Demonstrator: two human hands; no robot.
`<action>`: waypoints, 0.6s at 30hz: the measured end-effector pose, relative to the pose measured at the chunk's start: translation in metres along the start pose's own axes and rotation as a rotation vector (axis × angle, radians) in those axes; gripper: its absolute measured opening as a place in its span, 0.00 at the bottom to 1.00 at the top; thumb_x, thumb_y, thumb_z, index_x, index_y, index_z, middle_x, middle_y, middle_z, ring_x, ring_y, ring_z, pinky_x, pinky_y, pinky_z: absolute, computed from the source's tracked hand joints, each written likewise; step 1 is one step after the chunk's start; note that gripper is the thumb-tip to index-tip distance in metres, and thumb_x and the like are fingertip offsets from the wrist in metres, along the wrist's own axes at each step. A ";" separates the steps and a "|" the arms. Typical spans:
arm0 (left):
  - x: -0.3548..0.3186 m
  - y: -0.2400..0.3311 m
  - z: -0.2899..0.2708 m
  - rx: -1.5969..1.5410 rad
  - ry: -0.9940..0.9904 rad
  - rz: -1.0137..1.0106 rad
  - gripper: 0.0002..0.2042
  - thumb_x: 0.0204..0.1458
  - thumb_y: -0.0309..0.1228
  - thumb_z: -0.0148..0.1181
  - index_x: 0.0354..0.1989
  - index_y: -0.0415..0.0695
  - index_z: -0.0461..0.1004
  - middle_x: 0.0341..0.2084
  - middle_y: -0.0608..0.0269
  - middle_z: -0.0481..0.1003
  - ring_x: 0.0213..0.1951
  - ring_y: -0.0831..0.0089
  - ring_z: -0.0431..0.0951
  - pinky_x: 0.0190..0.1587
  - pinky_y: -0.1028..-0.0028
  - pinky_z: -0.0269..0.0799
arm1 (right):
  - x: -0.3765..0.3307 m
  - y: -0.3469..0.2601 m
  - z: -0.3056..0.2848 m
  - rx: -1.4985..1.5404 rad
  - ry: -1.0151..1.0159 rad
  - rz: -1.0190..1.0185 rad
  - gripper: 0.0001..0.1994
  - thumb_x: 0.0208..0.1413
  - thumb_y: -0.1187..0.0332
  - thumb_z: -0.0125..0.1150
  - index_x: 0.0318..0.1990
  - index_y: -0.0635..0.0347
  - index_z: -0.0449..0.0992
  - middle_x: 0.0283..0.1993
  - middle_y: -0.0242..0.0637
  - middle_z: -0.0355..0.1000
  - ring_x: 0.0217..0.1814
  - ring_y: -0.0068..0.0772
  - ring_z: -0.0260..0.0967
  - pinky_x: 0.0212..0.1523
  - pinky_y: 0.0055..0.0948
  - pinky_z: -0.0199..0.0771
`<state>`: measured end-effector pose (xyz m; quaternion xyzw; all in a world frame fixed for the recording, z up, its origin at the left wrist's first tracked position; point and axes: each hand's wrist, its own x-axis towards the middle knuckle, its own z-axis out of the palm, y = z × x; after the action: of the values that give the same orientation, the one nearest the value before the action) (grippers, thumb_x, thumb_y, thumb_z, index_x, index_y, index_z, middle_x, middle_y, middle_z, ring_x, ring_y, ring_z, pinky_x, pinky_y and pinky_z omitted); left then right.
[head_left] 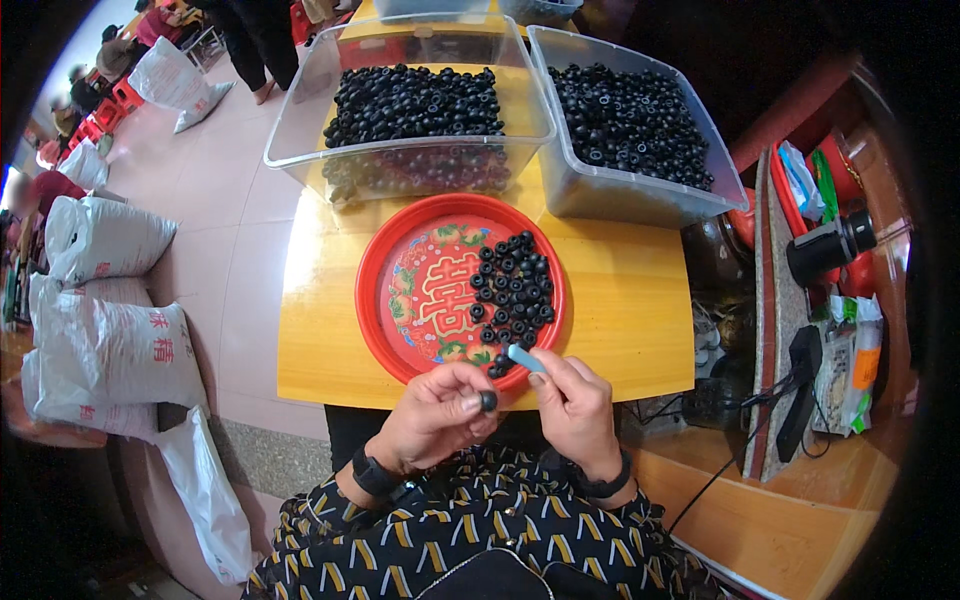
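The left hand (432,415) pinches a small black ring (488,401) between thumb and forefinger, the fingers closed tight on it at the hand's right end, so the ring sticks out just past the fingertips toward the other hand. The ring is short and round, and its hole seems to face up toward the camera, though it is too small to tell for sure. The right hand (575,405) holds a small pale blue tool (524,357) clamped between thumb and fingertips; the tool is a short bar whose long axis runs from the fingers up and to the left, its free end reaching over the near rim of the red tray (385,262). Ring and tool lie near each other but apart, the ring lower and to the left of the tool. Both hands hover over the near edge of the yellow table (620,290), just in front of the tray. On the right half of the tray lies a pile of black rings (512,287). Behind the tray stand two clear plastic bins, the left bin (300,135) and the right bin (600,190), each with many more black rings. White sacks (110,345) lie on the floor to the left.
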<state>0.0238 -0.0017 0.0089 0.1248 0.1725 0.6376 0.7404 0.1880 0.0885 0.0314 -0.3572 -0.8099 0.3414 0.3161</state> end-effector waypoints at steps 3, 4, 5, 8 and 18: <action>0.000 0.002 0.004 0.022 0.030 0.019 0.07 0.52 0.24 0.53 0.39 0.40 0.68 0.28 0.63 0.69 0.28 0.75 0.66 0.32 0.75 0.63 | 0.003 -0.011 0.007 0.259 -0.061 0.057 0.12 0.50 0.72 0.60 0.42 0.66 0.72 0.26 0.37 0.70 0.26 0.29 0.69 0.25 0.24 0.67; -0.001 0.002 0.006 0.055 0.055 0.027 0.07 0.53 0.24 0.53 0.39 0.40 0.68 0.28 0.63 0.69 0.28 0.75 0.66 0.31 0.76 0.63 | 0.003 -0.014 0.008 0.418 -0.138 0.120 0.13 0.50 0.70 0.61 0.42 0.66 0.72 0.26 0.33 0.70 0.26 0.22 0.67 0.25 0.23 0.66; -0.001 0.002 0.007 0.059 0.049 0.029 0.07 0.53 0.24 0.53 0.39 0.40 0.68 0.28 0.63 0.69 0.28 0.75 0.66 0.31 0.76 0.63 | 0.000 -0.016 0.009 0.573 -0.253 0.274 0.14 0.51 0.67 0.61 0.43 0.65 0.72 0.27 0.27 0.69 0.27 0.13 0.63 0.26 0.18 0.66; -0.004 0.001 0.008 0.130 0.123 0.011 0.07 0.53 0.24 0.53 0.40 0.40 0.68 0.29 0.64 0.69 0.29 0.75 0.67 0.31 0.77 0.63 | 0.002 -0.028 0.008 0.619 -0.275 0.293 0.14 0.53 0.66 0.60 0.43 0.65 0.71 0.28 0.25 0.67 0.28 0.11 0.61 0.27 0.14 0.64; -0.002 -0.009 0.003 0.079 0.097 -0.026 0.08 0.53 0.24 0.53 0.41 0.40 0.69 0.31 0.63 0.69 0.29 0.75 0.67 0.32 0.76 0.63 | -0.002 -0.015 0.004 0.775 -0.341 0.341 0.13 0.56 0.67 0.55 0.45 0.67 0.70 0.32 0.27 0.69 0.34 0.13 0.64 0.34 0.17 0.67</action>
<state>0.0330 -0.0054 0.0080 0.1205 0.2347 0.6260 0.7338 0.1809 0.0776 0.0403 -0.2796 -0.5924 0.7203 0.2281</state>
